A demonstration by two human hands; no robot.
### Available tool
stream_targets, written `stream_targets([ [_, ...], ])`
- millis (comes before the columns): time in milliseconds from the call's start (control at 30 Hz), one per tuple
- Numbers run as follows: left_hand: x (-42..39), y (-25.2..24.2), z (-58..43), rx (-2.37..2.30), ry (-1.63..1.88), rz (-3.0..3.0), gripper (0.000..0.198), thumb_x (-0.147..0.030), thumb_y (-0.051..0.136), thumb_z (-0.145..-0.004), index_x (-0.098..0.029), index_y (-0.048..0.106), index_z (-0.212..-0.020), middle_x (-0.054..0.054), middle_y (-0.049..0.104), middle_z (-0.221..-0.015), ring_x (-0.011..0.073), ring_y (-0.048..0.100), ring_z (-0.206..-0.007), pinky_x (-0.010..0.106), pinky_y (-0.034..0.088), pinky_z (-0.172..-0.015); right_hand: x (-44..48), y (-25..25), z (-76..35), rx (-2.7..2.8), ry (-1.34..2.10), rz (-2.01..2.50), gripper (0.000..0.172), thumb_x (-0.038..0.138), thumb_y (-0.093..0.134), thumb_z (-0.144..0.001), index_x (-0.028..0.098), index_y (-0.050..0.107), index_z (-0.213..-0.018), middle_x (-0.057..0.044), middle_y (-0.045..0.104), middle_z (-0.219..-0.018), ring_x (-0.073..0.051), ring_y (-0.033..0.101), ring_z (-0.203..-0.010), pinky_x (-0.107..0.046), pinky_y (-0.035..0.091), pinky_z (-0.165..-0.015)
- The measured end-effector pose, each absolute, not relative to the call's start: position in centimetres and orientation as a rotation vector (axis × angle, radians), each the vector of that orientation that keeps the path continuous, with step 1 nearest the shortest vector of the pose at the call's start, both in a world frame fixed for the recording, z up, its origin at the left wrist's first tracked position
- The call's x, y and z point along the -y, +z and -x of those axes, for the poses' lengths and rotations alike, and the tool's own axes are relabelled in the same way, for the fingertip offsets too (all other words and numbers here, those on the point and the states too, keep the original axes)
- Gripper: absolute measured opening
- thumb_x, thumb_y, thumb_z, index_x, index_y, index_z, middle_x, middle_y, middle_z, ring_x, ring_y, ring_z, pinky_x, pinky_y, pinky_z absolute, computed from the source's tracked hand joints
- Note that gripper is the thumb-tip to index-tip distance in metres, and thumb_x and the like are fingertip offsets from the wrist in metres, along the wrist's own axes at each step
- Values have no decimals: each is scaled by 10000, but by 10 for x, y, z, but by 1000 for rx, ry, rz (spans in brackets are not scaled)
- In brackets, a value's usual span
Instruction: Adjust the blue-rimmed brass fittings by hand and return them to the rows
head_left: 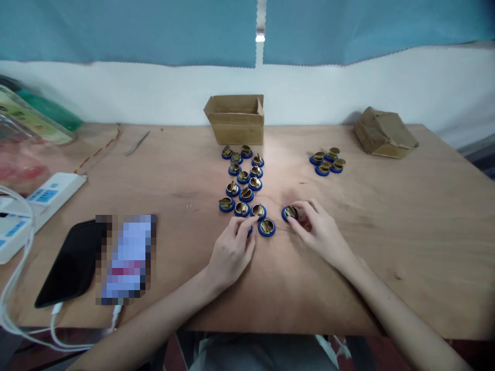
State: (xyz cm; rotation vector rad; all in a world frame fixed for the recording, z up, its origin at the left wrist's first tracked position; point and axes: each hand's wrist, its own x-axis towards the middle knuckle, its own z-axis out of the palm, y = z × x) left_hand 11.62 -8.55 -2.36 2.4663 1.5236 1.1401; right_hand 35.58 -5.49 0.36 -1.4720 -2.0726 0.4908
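Several small round parts, brass in blue rings, lie in a cluster on the wooden table. My left hand rests at the near end of the cluster with fingers curled, pinching a blue-ringed part that is mostly hidden. Just right of it lies another such part. My right hand has its fingers closed around a brass and blue part on the table. A second small group of these parts lies further back on the right.
An open cardboard box stands at the back centre; a crumpled one lies back right. Two phones on cables lie at the front left, with a white power strip, tweezers and plastic bags.
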Motion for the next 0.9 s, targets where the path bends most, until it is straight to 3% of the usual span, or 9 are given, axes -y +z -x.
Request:
stream_targets([
  [167, 86, -19, -117, -1265, 1210, -2488, 163, -103, 575, -950, -182, 572, -1092, 4, 584, -808, 132, 617, -675, 220, 533, -640, 58, -7, -345, 1872, 901, 1335, 234, 331, 610, -961, 207, 590, -1158, -70, 686, -969, -208, 695, -818, -354, 587, -720],
  [267, 89, -20, -119, -1129, 1103, -2553, 139, -111, 548, -958, -180, 585, -1073, 34, 641, -848, 165, 649, -745, 263, 553, -696, 59, -8, -342, 1694, 1232, 1213, 269, 341, 652, -929, 225, 582, -1161, -82, 718, -1065, -218, 729, -945, -381, 614, -829],
  [367, 91, -22, -121, -1074, 1021, -2590, 122, -118, 523, -966, -173, 602, -1042, 67, 681, -916, 196, 673, -827, 307, 570, -764, 59, -9, -339, 1621, 1348, 1171, 278, 349, 677, -909, 234, 585, -1145, -87, 723, -1128, -222, 731, -1005, -393, 609, -879],
  [533, 82, -19, -114, -1072, 1223, -2544, 128, -114, 588, -940, -185, 615, -1043, 52, 682, -902, 183, 664, -836, 291, 562, -784, 57, -10, -341, 1680, 1167, 1287, 203, 394, 592, -961, 223, 599, -1071, -55, 739, -905, -212, 729, -823, -363, 597, -744],
  [667, 59, -7, -91, -1407, 1252, -2481, 101, -199, 588, -973, -179, 620, -1066, 67, 685, -944, 193, 675, -870, 302, 554, -823, 50, -8, -353, 1758, 869, 1431, 190, 384, 549, -963, 214, 610, -1022, -40, 715, -786, -207, 698, -685, -325, 540, -621],
  [767, 40, 1, -66, -1934, 1091, -2283, 194, -318, 552, -989, -167, 627, -1084, 112, 662, -1031, 245, 678, -907, 354, 550, -825, 41, -5, -365, 1785, 665, 1510, 190, 362, 533, -947, 205, 619, -1014, -44, 714, -769, -209, 691, -659, -321, 514, -615],
  [900, 26, 2, -36, -2419, 658, -2049, 406, -416, 545, -958, -97, 591, -1205, 230, 602, -1162, 379, 656, -1035, 466, 525, -877, 30, -6, -378, 1757, 497, 1624, 182, 334, 518, -911, 205, 621, -989, -41, 713, -734, -209, 676, -626, -323, 502, -625],
])
